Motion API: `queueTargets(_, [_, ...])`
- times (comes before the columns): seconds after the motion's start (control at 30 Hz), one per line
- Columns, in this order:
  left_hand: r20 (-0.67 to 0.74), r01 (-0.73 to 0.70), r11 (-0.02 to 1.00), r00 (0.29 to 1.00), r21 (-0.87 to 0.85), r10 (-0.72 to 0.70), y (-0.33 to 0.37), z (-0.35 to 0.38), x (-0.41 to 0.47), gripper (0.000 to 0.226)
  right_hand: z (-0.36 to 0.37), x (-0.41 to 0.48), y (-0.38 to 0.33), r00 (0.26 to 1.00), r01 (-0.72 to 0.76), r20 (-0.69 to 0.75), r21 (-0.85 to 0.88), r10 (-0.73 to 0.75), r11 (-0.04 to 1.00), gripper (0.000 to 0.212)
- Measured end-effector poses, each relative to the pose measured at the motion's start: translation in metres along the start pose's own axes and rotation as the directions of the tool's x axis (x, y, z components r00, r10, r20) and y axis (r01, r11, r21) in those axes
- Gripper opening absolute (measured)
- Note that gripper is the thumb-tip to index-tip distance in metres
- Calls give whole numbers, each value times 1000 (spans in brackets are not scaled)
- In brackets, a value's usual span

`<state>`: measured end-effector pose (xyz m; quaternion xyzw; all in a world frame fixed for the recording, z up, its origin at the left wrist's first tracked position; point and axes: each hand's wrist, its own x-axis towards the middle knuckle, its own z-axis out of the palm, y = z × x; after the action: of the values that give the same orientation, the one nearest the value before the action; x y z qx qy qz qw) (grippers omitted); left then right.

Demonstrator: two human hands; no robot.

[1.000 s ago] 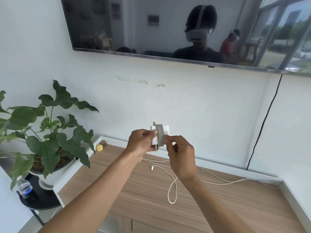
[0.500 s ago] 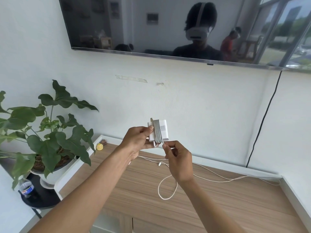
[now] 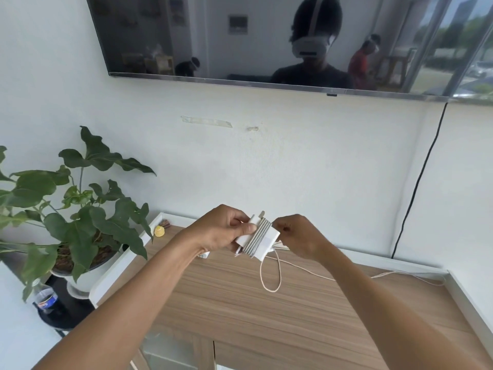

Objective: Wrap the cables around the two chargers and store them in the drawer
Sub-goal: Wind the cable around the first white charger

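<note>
— What's hanging on the wall (image 3: 306,166)?
— A dark television (image 3: 240,41), a black cord (image 3: 416,182) trailing down beside it.
— And left of the wooden cabinet (image 3: 266,316)?
— A leafy potted plant (image 3: 77,209) is sitting there, a plastic bottle (image 3: 45,300) standing below.

White wall (image 3: 293,161), mounted television (image 3: 240,36), wooden cabinet (image 3: 306,316)

A person's left hand (image 3: 221,231) grips a white charger (image 3: 262,240) above a wooden tabletop (image 3: 280,316), its body banded with several turns of grey cable (image 3: 256,237). The right hand (image 3: 300,237) pinches the cable at the charger's far edge, and a loose loop hangs down to the wood. A second white cable (image 3: 373,276) trails along the back wall. A potted plant (image 3: 74,209) stands at left, beneath a wall-mounted television (image 3: 240,44).
</note>
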<state>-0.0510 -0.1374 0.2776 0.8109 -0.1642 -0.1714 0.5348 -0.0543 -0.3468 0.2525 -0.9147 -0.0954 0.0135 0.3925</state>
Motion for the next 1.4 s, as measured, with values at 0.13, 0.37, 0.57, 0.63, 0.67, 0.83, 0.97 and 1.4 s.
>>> queueTargets(0.13, [-13, 32, 999, 999, 36, -31, -6, 0, -1, 22, -16, 7, -15, 978, -110, 176, -15, 111, 994, 29])
queueTargets(0.37, [-37, 69, 985, 997, 158, -64, -11, 5, 3, 22, -22, 9, -33, 918, -297, 282, 19, 280, 955, 19])
queueTargets(0.57, [-294, 90, 960, 956, 265, -8, -13, 14, 9, 19, -9, 11, -41, 978, -203, 17, -105, 206, 974, 26])
queueTargets(0.63, [-367, 102, 960, 930, 261, 1, -12, 14, 13, 22, -5, 7, -44, 994, -98, -70, -162, 88, 982, 29])
queueTargets(0.67, [-396, 106, 971, 918, 213, -14, -13, 14, 15, 24, -3, 4, -46, 994, -56, -106, -154, 40, 986, 29])
queueTargets(0.83, [-504, 92, 990, 863, 105, -27, -14, 14, 22, 26, 13, -8, -44, 933, 121, -328, -107, -150, 987, 24])
queueTargets(0.97, [-518, 63, 993, 848, -103, -108, -13, 17, 28, 22, 30, -15, -37, 887, 209, -410, -56, -214, 976, 16])
queueTargets(1.4, [-440, -49, 911, 885, -410, -151, 7, 15, 32, 21, 46, -35, -5, 894, 153, -446, 224, -38, 963, 14])
